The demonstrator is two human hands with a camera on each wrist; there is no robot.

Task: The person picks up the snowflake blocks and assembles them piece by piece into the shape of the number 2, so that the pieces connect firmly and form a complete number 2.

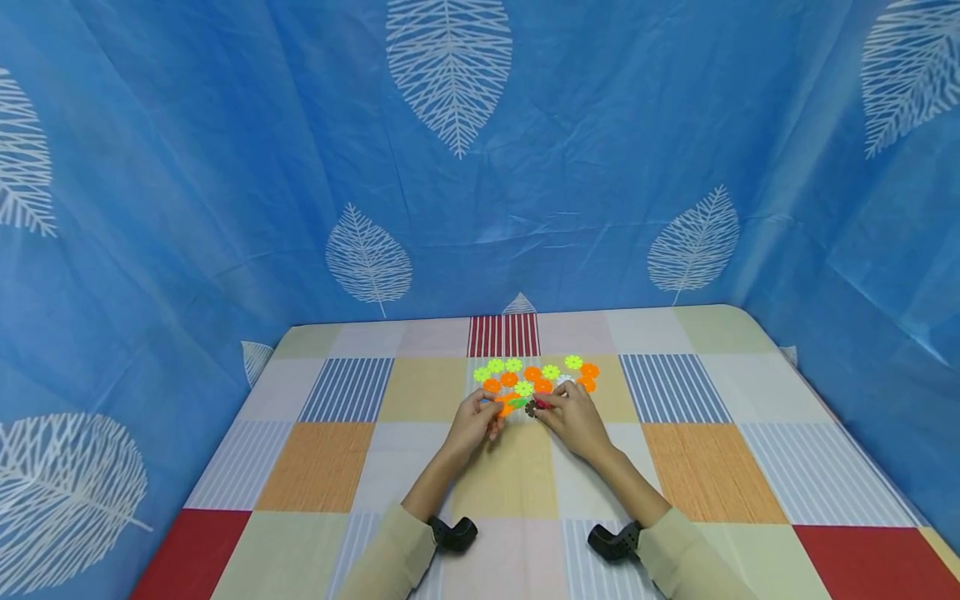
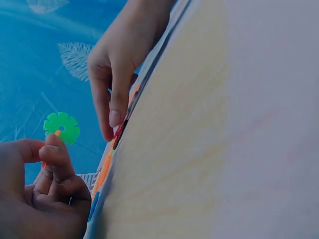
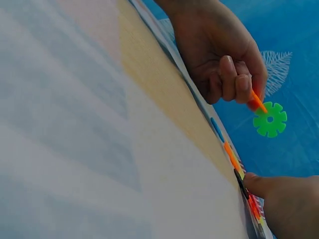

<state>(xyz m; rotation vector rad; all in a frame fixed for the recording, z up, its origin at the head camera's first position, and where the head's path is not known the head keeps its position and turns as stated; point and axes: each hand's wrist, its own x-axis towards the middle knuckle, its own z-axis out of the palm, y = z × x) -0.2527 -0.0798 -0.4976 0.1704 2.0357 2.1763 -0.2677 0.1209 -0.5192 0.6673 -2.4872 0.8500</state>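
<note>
My left hand [image 1: 472, 422] is raised a little above the table and pinches an orange notched disc [image 3: 257, 101] between thumb and fingers. A green notched disc [image 3: 270, 119] is joined edge-on to that orange one and sticks out past the fingertips. My right hand [image 1: 576, 419] reaches down with thumb and fingertips right at a crimson notched disc [image 1: 542, 401]. Beside those fingertips is a dark brown notched disc [image 1: 532, 408]. I cannot tell whether the right fingers grip the crimson one.
Beyond the hands lie several orange discs [image 1: 532, 373] and yellow-green discs [image 1: 496, 366], with a white disc [image 1: 564, 379] partly behind the right fingers. A patchwork cloth [image 1: 517, 550] covers the table. Blue leaf-print curtain [image 1: 555, 167] stands at the back and both sides.
</note>
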